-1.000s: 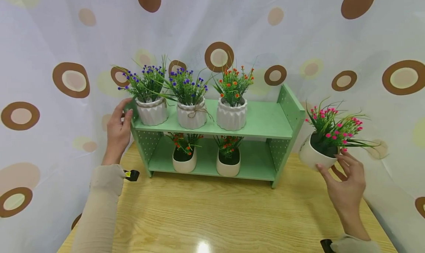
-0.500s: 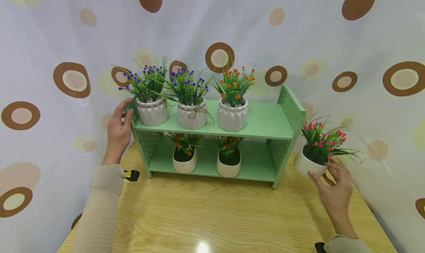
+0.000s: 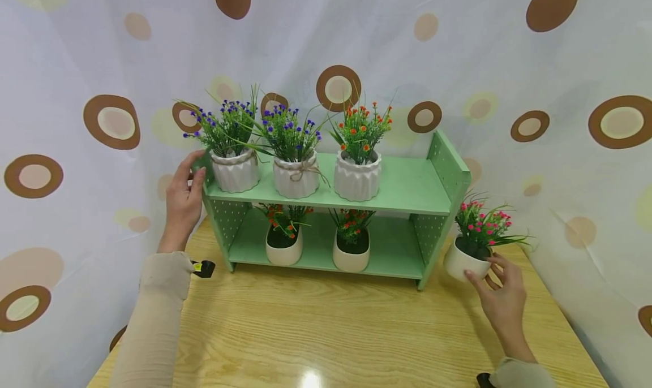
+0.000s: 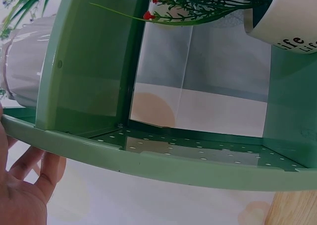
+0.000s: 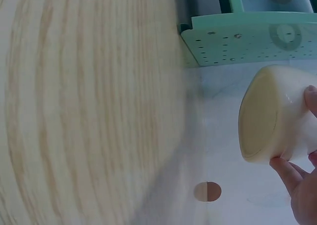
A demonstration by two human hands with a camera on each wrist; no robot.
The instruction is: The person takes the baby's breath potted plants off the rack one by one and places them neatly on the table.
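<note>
My right hand (image 3: 501, 294) pinches the rim and side of a white flowerpot (image 3: 466, 262) with pink flowers, right of the green two-tier shelf (image 3: 407, 181). The pot is raised off the table; its underside shows in the right wrist view, where the flowerpot (image 5: 277, 116) lies between thumb and fingers. My left hand (image 3: 183, 204) grips the upper left side panel of the shelf. In the left wrist view, fingers of that left hand (image 4: 29, 185) reach around the panel edge beside a white pot (image 4: 32, 61).
On the upper tier stand two ribbed white pots with purple flowers (image 3: 234, 170) and one ribbed pot with orange flowers (image 3: 357, 176). Two smooth white pots with orange-red flowers (image 3: 283, 252) occupy the lower tier. The wooden table (image 3: 326, 320) meets a patterned curtain (image 3: 377, 37) behind.
My right hand has moved left and down with the pink flowerpot, closer to the shelf's right side. My left hand and the shelf stay in place.
</note>
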